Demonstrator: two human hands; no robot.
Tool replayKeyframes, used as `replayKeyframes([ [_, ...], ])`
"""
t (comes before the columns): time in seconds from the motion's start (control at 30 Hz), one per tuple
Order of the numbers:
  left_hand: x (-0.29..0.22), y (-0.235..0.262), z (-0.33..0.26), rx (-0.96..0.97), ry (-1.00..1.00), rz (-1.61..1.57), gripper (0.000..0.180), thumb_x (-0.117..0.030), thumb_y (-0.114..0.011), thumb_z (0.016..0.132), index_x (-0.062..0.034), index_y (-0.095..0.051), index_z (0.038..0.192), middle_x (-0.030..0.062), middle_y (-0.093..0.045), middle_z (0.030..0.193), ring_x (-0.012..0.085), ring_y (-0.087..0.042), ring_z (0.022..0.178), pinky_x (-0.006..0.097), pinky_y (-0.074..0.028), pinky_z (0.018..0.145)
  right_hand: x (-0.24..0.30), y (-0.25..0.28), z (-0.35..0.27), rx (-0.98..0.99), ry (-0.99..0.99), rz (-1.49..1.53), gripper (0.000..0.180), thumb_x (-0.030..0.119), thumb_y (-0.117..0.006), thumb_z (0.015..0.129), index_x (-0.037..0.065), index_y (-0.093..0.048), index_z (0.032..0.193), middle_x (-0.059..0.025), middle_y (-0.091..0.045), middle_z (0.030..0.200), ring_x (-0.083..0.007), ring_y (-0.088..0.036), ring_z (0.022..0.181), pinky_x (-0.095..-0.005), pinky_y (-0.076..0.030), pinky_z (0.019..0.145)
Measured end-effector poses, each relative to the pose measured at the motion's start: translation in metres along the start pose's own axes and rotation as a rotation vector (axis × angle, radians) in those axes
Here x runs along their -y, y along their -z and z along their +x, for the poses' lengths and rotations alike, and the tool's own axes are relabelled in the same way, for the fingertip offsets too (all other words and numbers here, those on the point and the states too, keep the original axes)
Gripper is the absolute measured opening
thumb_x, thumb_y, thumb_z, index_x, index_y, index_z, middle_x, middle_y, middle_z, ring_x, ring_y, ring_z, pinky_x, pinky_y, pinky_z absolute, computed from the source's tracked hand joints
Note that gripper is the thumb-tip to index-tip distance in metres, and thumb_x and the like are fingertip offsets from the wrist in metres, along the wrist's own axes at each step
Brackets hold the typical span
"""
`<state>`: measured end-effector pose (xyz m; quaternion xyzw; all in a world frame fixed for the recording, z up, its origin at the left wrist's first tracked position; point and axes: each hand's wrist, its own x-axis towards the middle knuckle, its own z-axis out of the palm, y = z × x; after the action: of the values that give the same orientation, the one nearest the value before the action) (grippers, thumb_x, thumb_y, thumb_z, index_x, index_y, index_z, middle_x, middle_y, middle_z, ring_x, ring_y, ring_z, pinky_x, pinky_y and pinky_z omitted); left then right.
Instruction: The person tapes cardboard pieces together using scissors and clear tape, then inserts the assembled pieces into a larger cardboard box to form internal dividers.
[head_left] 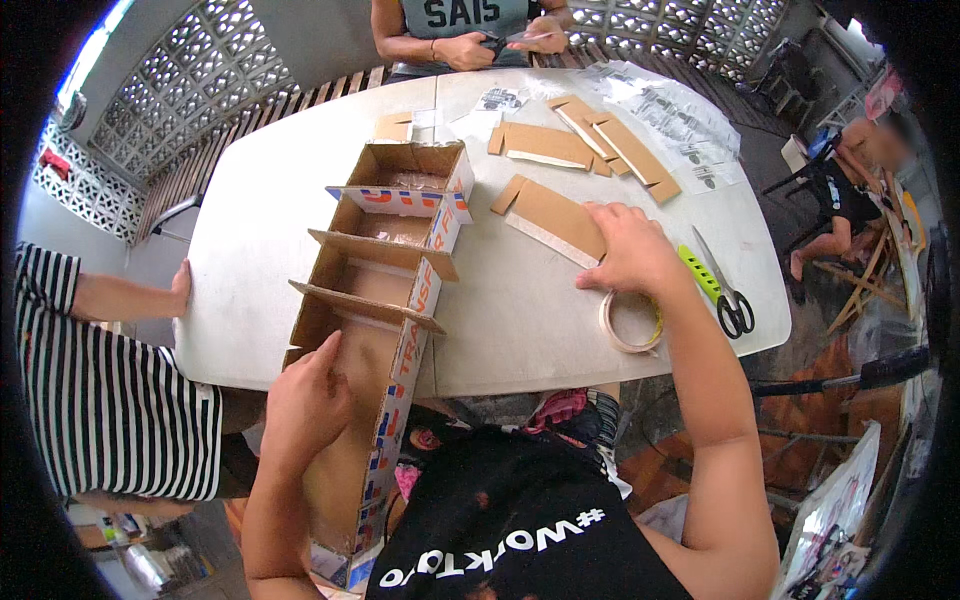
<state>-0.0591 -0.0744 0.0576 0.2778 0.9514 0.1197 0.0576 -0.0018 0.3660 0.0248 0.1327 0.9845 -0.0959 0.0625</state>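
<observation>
A long open cardboard box [388, 420] with printed sides runs from the table toward my lap. Upright cardboard dividers [372, 306] split its far half into compartments. My left hand [312, 405] is over the box's left side, index finger stretched toward the nearest divider; its other fingers are partly hidden. My right hand [640, 245] grips the right end of a folded cardboard piece [553, 222] with a white edge strip, thumb and fingers at its opposite edges. Below that hand, a roll of tape [632, 322] lies on the table.
Black-handled scissors [735, 305] and their green sheath [699, 272] lie at right. More cardboard pieces [545, 147] and printed sheets [680, 125] cover the far right of the white table [255, 220]. A person [470, 45] works opposite; another in stripes [110, 375] stands left.
</observation>
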Motion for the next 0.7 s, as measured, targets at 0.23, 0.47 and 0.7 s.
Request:
replayKeyframes([
  [0.23, -0.009, 0.052, 0.101, -0.536, -0.334, -0.184, 0.026, 0.004, -0.066, 0.089, 0.0003, -0.076, 0.113, 0.0173, -0.072, 0.088, 0.0295, -0.072, 0.079, 0.039, -0.057, 0.077, 0.003, -0.012, 0.007, -0.029, -0.019, 0.013, 0.076, 0.045, -0.086, 0.086, 0.009, -0.060, 0.147, -0.0186, -0.063, 0.142, -0.0374, -0.055, 0.139, -0.0535, -0.045, 0.115],
  [0.47, -0.015, 0.028, 0.383, -0.020, -0.145, 0.387, 0.039, -0.036, -0.070, 0.089, 0.0002, -0.082, 0.093, 0.0239, -0.079, 0.090, 0.0391, -0.077, 0.086, 0.048, -0.060, 0.084, 0.061, -0.047, -0.059, -0.461, 0.375, 0.414, 0.057, 0.036, -0.084, 0.086, 0.000, -0.068, 0.128, -0.0227, -0.063, 0.137, -0.0420, -0.059, 0.126, -0.0531, -0.048, 0.111],
  [0.7, -0.020, -0.024, 0.449, 0.435, 0.098, 0.472, 0.043, -0.040, -0.079, 0.087, -0.0026, -0.084, 0.106, 0.0192, -0.081, 0.109, 0.0298, -0.077, 0.094, 0.045, -0.058, 0.089, 0.085, -0.088, -0.072, -0.524, 0.305, 0.725, 0.039, 0.018, -0.085, 0.082, 0.000, -0.071, 0.114, -0.0203, -0.067, 0.125, -0.0402, -0.064, 0.120, -0.0497, -0.052, 0.105],
])
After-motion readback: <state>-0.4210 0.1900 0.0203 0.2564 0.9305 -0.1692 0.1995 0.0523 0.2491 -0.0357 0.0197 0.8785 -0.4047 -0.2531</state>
